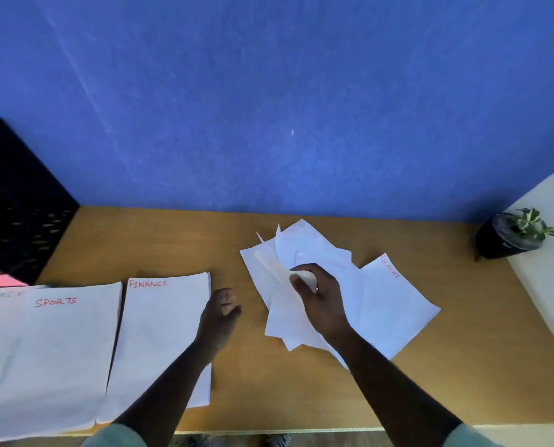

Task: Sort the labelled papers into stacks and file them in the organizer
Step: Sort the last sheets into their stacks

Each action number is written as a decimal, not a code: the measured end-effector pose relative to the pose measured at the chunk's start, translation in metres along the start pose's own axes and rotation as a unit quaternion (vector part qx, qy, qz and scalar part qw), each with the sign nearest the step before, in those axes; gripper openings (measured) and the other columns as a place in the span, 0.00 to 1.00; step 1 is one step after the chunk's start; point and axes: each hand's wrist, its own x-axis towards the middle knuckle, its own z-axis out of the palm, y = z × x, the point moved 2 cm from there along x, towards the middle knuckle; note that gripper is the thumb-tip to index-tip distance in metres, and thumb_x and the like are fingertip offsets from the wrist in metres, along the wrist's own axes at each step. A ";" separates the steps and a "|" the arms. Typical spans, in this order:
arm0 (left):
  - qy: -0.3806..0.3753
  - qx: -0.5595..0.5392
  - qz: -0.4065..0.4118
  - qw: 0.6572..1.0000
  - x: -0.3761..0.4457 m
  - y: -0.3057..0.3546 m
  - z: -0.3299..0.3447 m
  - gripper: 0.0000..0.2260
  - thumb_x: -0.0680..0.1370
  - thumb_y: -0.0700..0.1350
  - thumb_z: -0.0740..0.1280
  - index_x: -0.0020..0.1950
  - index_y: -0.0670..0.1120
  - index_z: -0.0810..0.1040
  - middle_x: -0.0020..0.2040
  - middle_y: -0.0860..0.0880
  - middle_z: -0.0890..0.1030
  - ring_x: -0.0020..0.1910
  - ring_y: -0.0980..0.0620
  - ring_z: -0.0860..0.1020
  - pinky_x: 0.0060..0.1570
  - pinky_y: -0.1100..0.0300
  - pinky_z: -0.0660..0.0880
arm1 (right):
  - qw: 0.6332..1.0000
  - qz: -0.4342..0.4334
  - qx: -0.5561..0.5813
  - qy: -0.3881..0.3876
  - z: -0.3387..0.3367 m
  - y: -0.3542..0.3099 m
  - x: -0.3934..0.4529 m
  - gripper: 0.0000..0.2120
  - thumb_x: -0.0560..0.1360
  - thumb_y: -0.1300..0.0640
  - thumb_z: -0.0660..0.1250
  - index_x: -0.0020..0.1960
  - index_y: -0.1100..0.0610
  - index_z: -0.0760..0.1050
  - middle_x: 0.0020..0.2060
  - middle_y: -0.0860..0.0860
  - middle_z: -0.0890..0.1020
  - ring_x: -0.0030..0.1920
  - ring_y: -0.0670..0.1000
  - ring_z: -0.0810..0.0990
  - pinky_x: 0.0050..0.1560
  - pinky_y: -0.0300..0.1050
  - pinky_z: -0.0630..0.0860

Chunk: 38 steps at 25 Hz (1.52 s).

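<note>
While right grip (314, 290) pinches loose papers (395, 304), left (221, 312) hangs released beside potted plant (514, 235).

Wooden desk (179, 240). Near-left edge: SPORTS stack (47, 356), FINANCE stack (159, 333) side by side. Centre: loose paper heap (382, 304) (unsorted). Far-left corner: black organizer (18, 201). Far-right corner: potted plant (511, 235).

Both forearms reach away from the near edge. The left hand (219, 312) hangs with loosely curled fingers, gripping nothing. The right hand (317, 293), further right, pinches something between thumb and fingers.
</note>
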 end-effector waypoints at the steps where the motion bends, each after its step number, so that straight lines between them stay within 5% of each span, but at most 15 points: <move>1: -0.013 -0.031 0.004 0.999 0.007 0.009 -0.003 0.19 0.77 0.37 0.68 0.67 0.45 0.71 0.65 0.49 0.76 0.64 0.49 0.75 0.57 0.56 0.74 | 0.995 0.046 0.091 -0.026 -0.010 -0.009 0.010 0.08 0.80 0.43 0.66 0.52 0.45 0.81 0.49 0.42 0.84 0.53 0.43 0.81 0.58 0.42 0.76; 4: -0.043 -0.116 0.004 0.992 0.028 0.037 -0.013 0.26 0.77 0.36 0.69 0.73 0.47 0.66 0.73 0.52 0.69 0.71 0.50 0.68 0.62 0.57 0.69 | 0.900 0.161 0.405 -0.001 -0.033 -0.023 0.040 0.04 0.80 0.57 0.68 0.47 0.53 0.80 0.49 0.52 0.84 0.50 0.52 0.81 0.51 0.51 0.75; 9: -0.107 -0.124 -0.065 0.984 0.027 0.039 -0.013 0.27 0.77 0.50 0.71 0.73 0.50 0.66 0.72 0.52 0.70 0.70 0.52 0.70 0.66 0.53 0.68 | 0.775 0.214 0.593 0.048 -0.050 -0.006 0.068 0.10 0.81 0.60 0.64 0.60 0.59 0.78 0.60 0.57 0.83 0.59 0.58 0.82 0.58 0.52 0.79; 13: -0.232 -0.253 -0.177 0.923 0.011 0.017 -0.007 0.18 0.77 0.55 0.69 0.64 0.52 0.73 0.61 0.51 0.82 0.59 0.47 0.81 0.62 0.47 0.74 | 0.750 0.303 0.577 0.112 -0.029 0.025 0.048 0.07 0.82 0.61 0.65 0.57 0.60 0.81 0.55 0.55 0.86 0.55 0.56 0.84 0.50 0.48 0.82; 17: -0.105 -0.246 -0.189 0.945 0.010 0.009 -0.011 0.13 0.76 0.42 0.71 0.60 0.47 0.77 0.50 0.47 0.86 0.46 0.49 0.83 0.47 0.56 0.77 | 0.763 0.385 0.488 0.179 -0.007 0.056 0.017 0.13 0.81 0.64 0.63 0.64 0.60 0.79 0.61 0.59 0.82 0.58 0.58 0.80 0.55 0.51 0.78; 20: -0.043 -0.187 -0.233 0.953 0.005 -0.011 -0.017 0.09 0.77 0.38 0.69 0.56 0.44 0.79 0.44 0.45 0.85 0.39 0.48 0.80 0.37 0.58 0.74 | 0.672 0.481 0.484 0.289 0.001 0.085 -0.016 0.13 0.80 0.69 0.60 0.62 0.70 0.76 0.64 0.71 0.76 0.50 0.64 0.78 0.38 0.38 0.75; 21: -0.036 -0.176 -0.251 0.951 0.002 -0.018 -0.018 0.07 0.77 0.38 0.68 0.55 0.44 0.79 0.44 0.45 0.84 0.39 0.48 0.80 0.36 0.59 0.74 | 0.653 0.495 0.476 0.319 0.004 0.097 -0.028 0.14 0.81 0.71 0.58 0.65 0.73 0.73 0.65 0.72 0.74 0.54 0.68 0.78 0.36 0.33 0.75; 22: -0.032 -0.169 -0.267 0.948 0.000 -0.024 -0.018 0.05 0.78 0.39 0.67 0.53 0.44 0.79 0.44 0.44 0.84 0.38 0.49 0.80 0.36 0.59 0.74 | 0.647 0.507 0.457 0.341 0.008 0.105 -0.040 0.16 0.81 0.71 0.58 0.67 0.73 0.72 0.66 0.72 0.74 0.61 0.70 0.77 0.43 0.31 0.78; 24: -0.047 -0.152 -0.284 0.946 -0.006 -0.034 -0.014 0.03 0.79 0.39 0.66 0.51 0.44 0.79 0.43 0.44 0.84 0.37 0.49 0.80 0.35 0.59 0.73 | 0.672 0.523 0.394 0.348 0.019 0.109 -0.064 0.16 0.81 0.67 0.59 0.67 0.67 0.75 0.64 0.66 0.78 0.63 0.69 0.77 0.61 0.49 0.78; 27: -0.128 -0.085 -0.289 0.945 -0.014 -0.041 -0.004 0.04 0.80 0.43 0.65 0.48 0.44 0.79 0.41 0.45 0.81 0.36 0.49 0.77 0.35 0.60 0.74 | 0.679 0.513 0.368 0.374 0.032 0.102 -0.085 0.12 0.75 0.58 0.66 0.55 0.64 0.80 0.47 0.60 0.82 0.47 0.61 0.79 0.50 0.55 0.77; 30: -0.182 -0.003 -0.319 0.930 -0.022 -0.048 0.005 0.11 0.79 0.50 0.67 0.54 0.44 0.75 0.46 0.44 0.80 0.40 0.48 0.80 0.42 0.56 0.81 | 0.656 0.515 0.423 0.355 0.051 0.101 -0.098 0.12 0.76 0.64 0.70 0.59 0.61 0.78 0.55 0.60 0.80 0.49 0.60 0.78 0.51 0.53 0.80; 33: -0.168 -0.108 -0.391 0.898 -0.028 -0.045 0.011 0.17 0.77 0.55 0.68 0.57 0.46 0.71 0.49 0.40 0.81 0.43 0.40 0.82 0.43 0.45 0.82 | 0.614 0.529 0.492 0.318 0.062 0.100 -0.099 0.17 0.80 0.66 0.65 0.69 0.64 0.72 0.61 0.61 0.78 0.53 0.61 0.80 0.48 0.43 0.80; 36: -0.166 -0.214 -0.387 0.882 -0.023 -0.032 0.016 0.19 0.76 0.58 0.69 0.57 0.44 0.73 0.52 0.39 0.82 0.51 0.38 0.82 0.45 0.44 0.82 | 0.672 0.560 0.419 0.245 0.067 0.077 -0.100 0.13 0.80 0.60 0.68 0.63 0.61 0.79 0.58 0.59 0.81 0.59 0.60 0.80 0.55 0.43 0.78; 38: -0.138 -0.252 -0.365 0.886 -0.018 -0.024 0.019 0.18 0.77 0.55 0.69 0.57 0.43 0.75 0.53 0.41 0.83 0.53 0.41 0.82 0.45 0.48 0.82 | 0.656 0.541 0.458 0.260 0.072 0.074 -0.102 0.08 0.76 0.70 0.64 0.54 0.64 0.78 0.51 0.59 0.80 0.53 0.62 0.78 0.48 0.50 0.80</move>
